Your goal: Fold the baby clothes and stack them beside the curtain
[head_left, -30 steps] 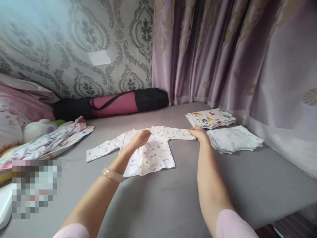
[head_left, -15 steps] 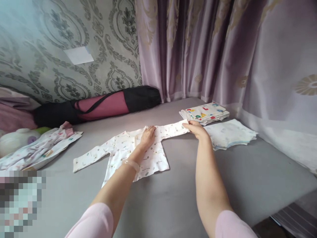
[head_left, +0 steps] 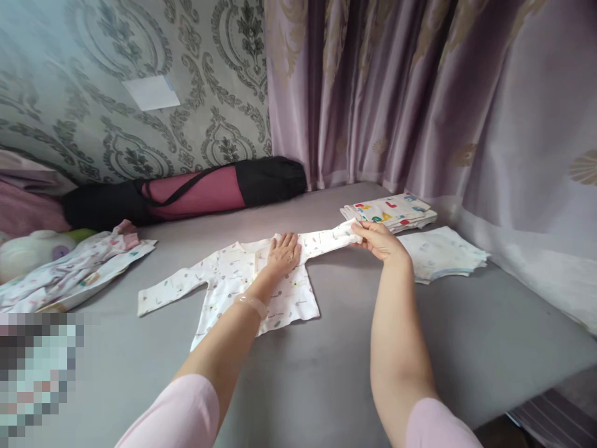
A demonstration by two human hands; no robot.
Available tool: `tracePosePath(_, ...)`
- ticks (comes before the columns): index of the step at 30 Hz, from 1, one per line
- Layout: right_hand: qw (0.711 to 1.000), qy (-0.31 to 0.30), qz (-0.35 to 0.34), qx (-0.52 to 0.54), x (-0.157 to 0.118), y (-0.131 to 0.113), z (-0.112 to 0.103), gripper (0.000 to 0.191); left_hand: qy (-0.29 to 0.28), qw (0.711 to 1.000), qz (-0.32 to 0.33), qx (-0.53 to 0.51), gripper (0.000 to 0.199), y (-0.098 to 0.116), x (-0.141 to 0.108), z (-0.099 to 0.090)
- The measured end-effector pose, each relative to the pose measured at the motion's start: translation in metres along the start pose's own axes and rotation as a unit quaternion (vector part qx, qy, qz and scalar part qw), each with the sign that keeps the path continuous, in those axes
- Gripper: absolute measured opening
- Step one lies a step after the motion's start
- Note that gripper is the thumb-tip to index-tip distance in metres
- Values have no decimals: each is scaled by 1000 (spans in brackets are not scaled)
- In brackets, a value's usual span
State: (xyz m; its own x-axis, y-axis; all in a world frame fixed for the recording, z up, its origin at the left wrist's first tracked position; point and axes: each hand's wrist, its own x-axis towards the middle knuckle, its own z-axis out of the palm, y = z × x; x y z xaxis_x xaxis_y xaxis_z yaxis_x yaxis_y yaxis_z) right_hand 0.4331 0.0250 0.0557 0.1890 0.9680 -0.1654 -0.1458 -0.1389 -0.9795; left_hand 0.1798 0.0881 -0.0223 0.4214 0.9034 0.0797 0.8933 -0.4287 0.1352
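Observation:
A small white long-sleeved baby shirt with a tiny print lies spread on the grey bed sheet. My left hand rests flat on its upper chest near the shoulder, fingers stretched out. At the end of the sleeve on the right, my right hand pinches the cuff between thumb and fingers, holding it a little raised off the sheet. The other sleeve stretches out to the left, lying loose. My left forearm covers part of the shirt's lower front.
Behind my right hand sits a folded stack of cloths with coloured letters. Beside it lies white folded clothing. Baby clothes and a plush toy are at left. A black and maroon long bag lies along the wall.
My right hand has lifted the cuff slightly and shifted a little to the right. My left hand has flattened, its fingers more spread on the shirt.

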Motion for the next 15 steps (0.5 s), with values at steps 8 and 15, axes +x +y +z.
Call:
tracePosePath(8,999,-5,-28,20,-5,-22,44,6,27,999,0,31,54,10,7,-5)
tracePosePath(15,993,-3,-67,98,-8,-24,120,2,31,999,-3,15,50,13,6,-2)
